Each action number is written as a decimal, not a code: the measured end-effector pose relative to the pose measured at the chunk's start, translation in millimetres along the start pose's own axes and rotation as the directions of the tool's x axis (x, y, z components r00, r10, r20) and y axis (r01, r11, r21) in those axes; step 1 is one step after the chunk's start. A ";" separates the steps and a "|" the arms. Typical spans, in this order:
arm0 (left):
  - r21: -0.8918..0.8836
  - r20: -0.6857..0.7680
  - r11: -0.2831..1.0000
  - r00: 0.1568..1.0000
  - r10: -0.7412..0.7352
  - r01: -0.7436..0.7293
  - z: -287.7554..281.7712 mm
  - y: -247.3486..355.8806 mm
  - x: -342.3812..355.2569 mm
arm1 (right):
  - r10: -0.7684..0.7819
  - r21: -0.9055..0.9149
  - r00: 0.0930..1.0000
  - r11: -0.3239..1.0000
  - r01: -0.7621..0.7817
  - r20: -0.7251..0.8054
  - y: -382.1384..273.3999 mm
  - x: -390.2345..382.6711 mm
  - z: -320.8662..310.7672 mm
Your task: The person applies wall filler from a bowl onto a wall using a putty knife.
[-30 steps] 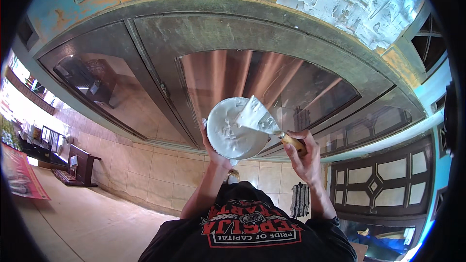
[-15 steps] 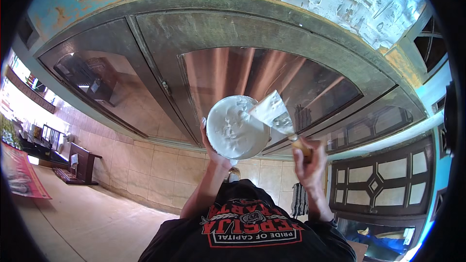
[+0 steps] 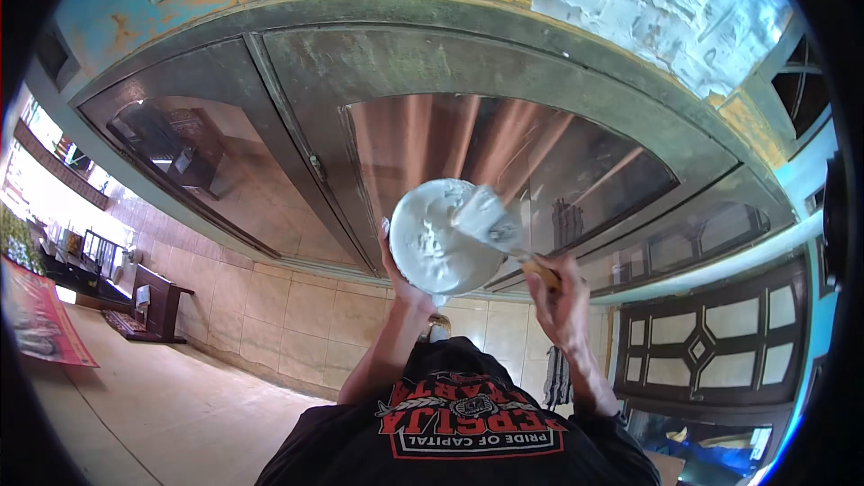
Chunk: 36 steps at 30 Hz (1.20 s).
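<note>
My left hand [image 3: 404,281] is closed round the side and underside of a round tub of white paste [image 3: 432,247]. The paste inside looks thick and lumpy. My right hand [image 3: 560,297] grips the wooden handle of a putty knife [image 3: 493,220]. Its wide blade, smeared with white paste and blurred by motion, lies over the right part of the tub. Whether the blade touches the paste I cannot tell.
In front stands a dark wooden window frame [image 3: 396,58] with glass and a pinkish curtain [image 3: 414,135] behind it. White paste [image 3: 630,9] coats the wall above, beside yellow and blue paint. A brown panelled door [image 3: 711,333] is at right, a dark wooden stand [image 3: 157,301] at left.
The putty knife has moved left and slightly down, farther over the tub, and its blade has turned. The tub has shifted a little to the right in view.
</note>
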<state>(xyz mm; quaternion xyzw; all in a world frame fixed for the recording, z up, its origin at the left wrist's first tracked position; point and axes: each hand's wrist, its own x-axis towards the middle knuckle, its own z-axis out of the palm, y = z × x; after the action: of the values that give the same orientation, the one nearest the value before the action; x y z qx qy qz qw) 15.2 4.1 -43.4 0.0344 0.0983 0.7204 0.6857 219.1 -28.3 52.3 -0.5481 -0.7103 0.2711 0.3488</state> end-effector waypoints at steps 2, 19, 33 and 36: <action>-0.019 0.036 1.000 0.999 -0.012 0.013 1.4 1.0 4.4 | -0.132 0.006 0.990 0.991 0.133 -0.052 6.9 5.8 6.3; -0.024 0.042 0.999 0.999 -0.019 0.020 2.8 1.8 2.4 | -0.072 0.038 0.993 0.996 0.076 -0.089 -2.5 5.1 -2.2; -0.026 0.053 0.998 0.997 -0.058 0.059 3.8 -0.4 -1.3 | 0.106 0.696 0.980 0.691 -0.194 0.169 6.5 0.1 -13.2; -0.005 0.042 0.998 0.997 -0.064 0.065 4.5 -0.5 -1.8 | 0.048 0.560 0.995 0.824 -0.089 0.088 -0.8 -0.5 -15.5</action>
<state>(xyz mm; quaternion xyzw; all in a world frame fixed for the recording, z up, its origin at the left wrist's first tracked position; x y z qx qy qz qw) 16.7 2.8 -38.9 0.0442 0.0829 0.6974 0.7105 231.0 -28.9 62.3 -0.4365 -0.5904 0.4995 0.4598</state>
